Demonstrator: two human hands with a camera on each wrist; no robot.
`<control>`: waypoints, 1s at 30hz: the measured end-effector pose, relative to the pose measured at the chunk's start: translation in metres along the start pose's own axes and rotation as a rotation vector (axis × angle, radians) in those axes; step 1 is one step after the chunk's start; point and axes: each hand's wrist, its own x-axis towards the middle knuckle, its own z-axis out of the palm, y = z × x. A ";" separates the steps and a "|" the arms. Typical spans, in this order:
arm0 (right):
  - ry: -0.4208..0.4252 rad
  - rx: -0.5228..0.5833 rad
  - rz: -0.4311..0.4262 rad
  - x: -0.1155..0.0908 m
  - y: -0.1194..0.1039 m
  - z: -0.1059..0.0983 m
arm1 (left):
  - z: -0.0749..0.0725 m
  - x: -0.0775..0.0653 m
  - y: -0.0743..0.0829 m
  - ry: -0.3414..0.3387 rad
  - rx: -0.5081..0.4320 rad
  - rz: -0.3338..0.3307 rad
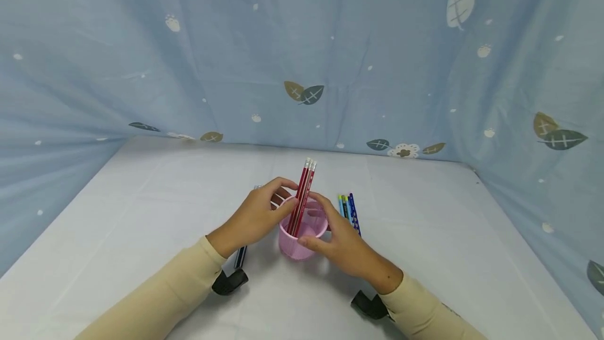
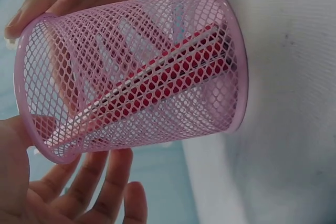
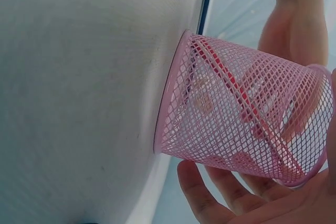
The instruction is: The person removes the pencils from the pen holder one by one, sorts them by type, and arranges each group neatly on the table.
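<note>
A pink mesh pencil cup (image 1: 297,250) stands upright on the white table between the two hands. Several red pencils (image 1: 306,185) lean inside it, white-tipped ends up; their lower ends show through the mesh in the left wrist view. My right hand (image 1: 346,243) holds the cup from the right, thumb at the near rim and fingers round the far side. On the left, my left hand (image 1: 252,219) has its thumb over the rim beside the pencils. Its loosely bent fingers (image 2: 113,182) spread past the cup's far side.
Blue, yellow-tipped and dark pencils (image 1: 349,209) lie to the right of the cup, partly behind my right hand. Dark pencils (image 1: 240,257) lie to the left, mostly under my left hand and wrist. A blue leaf-patterned curtain (image 1: 245,56) hangs round the white table (image 1: 189,172).
</note>
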 end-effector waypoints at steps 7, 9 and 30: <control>-0.009 -0.002 0.019 -0.001 0.001 0.001 | 0.004 0.002 0.000 0.025 -0.005 -0.003; -0.008 0.001 0.018 -0.001 0.001 0.001 | 0.004 0.002 0.000 0.032 -0.004 -0.003; -0.005 0.000 0.003 0.000 -0.001 -0.001 | 0.004 0.005 0.001 0.047 -0.033 0.015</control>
